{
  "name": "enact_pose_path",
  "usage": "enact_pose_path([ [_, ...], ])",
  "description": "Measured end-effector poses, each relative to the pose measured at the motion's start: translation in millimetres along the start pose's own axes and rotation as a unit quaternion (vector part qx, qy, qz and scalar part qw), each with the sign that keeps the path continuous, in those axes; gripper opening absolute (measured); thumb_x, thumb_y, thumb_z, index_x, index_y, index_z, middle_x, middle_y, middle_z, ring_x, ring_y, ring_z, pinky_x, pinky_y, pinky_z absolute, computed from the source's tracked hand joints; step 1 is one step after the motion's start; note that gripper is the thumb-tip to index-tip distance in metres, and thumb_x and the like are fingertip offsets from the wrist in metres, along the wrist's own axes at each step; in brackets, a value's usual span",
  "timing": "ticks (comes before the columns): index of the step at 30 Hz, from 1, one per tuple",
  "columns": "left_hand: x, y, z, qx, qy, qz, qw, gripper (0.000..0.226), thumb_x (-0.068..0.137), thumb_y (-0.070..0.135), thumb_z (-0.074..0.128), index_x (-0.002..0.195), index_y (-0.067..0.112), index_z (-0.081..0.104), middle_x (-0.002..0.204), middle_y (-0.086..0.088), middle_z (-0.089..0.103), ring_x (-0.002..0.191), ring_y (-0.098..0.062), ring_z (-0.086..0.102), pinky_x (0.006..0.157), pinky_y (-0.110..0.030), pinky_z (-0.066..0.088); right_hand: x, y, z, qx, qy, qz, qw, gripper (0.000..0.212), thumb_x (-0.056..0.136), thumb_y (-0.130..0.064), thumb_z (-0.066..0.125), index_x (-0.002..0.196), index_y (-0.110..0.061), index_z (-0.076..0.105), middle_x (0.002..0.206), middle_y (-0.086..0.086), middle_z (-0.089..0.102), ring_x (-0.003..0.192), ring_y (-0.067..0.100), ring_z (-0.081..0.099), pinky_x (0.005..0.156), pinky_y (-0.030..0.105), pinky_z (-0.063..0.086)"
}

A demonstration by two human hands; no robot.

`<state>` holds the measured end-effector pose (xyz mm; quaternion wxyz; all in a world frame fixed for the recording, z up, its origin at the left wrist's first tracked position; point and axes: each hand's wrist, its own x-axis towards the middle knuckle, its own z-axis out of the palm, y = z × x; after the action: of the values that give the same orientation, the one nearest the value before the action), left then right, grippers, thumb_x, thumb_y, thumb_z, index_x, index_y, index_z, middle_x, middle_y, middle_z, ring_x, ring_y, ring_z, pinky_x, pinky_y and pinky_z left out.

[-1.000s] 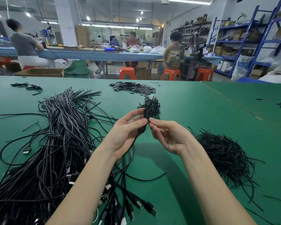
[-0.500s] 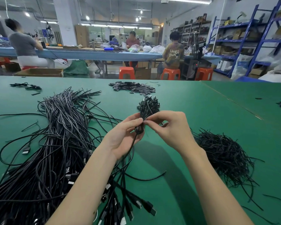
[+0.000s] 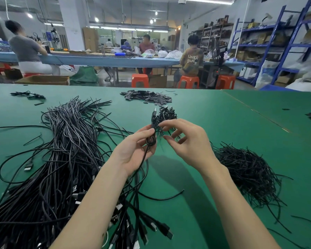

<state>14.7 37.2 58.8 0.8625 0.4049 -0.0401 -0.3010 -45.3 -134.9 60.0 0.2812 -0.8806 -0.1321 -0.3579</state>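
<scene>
While the left hand (image 3: 133,151) pinches it between thumb and forefinger, one folded black cable (image 3: 152,135) stands upright, plug above the fingertips. Right hand (image 3: 187,144): just beside, fingers curved and parted, forefinger at the cable; grip cannot be told. Cable heap (image 3: 61,159): left of left hand. Tie pile (image 3: 244,168): right of right hand.

A factory workshop: cable heaps (image 3: 65,159) on long worktables (image 3: 223,141), storage racks (image 3: 280,42).

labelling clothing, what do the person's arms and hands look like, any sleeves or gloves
No sleeves in view: left forearm and right forearm are bare. The left hand and right hand are ungloved, with no ring, watch or bracelet showing.
</scene>
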Motion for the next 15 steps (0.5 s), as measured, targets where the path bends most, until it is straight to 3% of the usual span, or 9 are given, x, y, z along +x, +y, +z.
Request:
enact_pose_path([
  [6, -0.6, -0.5, 1.0, 0.008, -0.007, -0.016, 1.0, 0.046, 0.067, 0.005, 0.076, 0.112, 0.009, 0.068, 0.071, -0.007, 0.065, 0.063, -0.015, 0.06, 0.066, -0.024, 0.056, -0.5, -1.2, -3.7, -0.016, 0.012, -0.031, 0.999, 0.02, 0.089, -0.024, 0.075, 0.103, -0.038, 0.073, 0.098, -0.023, 0.068, 0.071, 0.003, 0.065, 0.06, 0.033, 0.055],
  [12, -0.3, -5.8, 2.2, 0.03, -0.036, 0.011, 0.999, 0.035, 0.071, 0.006, 0.073, 0.105, 0.014, 0.071, 0.08, -0.006, 0.068, 0.067, -0.013, 0.061, 0.073, -0.028, 0.054, -0.8, -2.6, -4.4, -0.029, 0.05, -0.027, 0.998, 0.007, 0.087, -0.031, 0.079, 0.094, -0.03, 0.079, 0.088, -0.02, 0.072, 0.064, 0.005, 0.062, 0.057, 0.024, 0.05],
  [15, 0.2, -7.5, 5.1, 0.027, -0.047, 0.055, 0.997, 0.035, 0.074, 0.004, 0.071, 0.106, 0.016, 0.07, 0.084, -0.005, 0.071, 0.068, -0.014, 0.062, 0.076, -0.029, 0.05, 2.6, -6.2, -3.4, 0.066, 0.034, 0.068, 0.995, 0.003, 0.085, -0.026, 0.081, 0.087, -0.023, 0.082, 0.077, -0.015, 0.075, 0.06, 0.007, 0.065, 0.059, 0.021, 0.051],
])
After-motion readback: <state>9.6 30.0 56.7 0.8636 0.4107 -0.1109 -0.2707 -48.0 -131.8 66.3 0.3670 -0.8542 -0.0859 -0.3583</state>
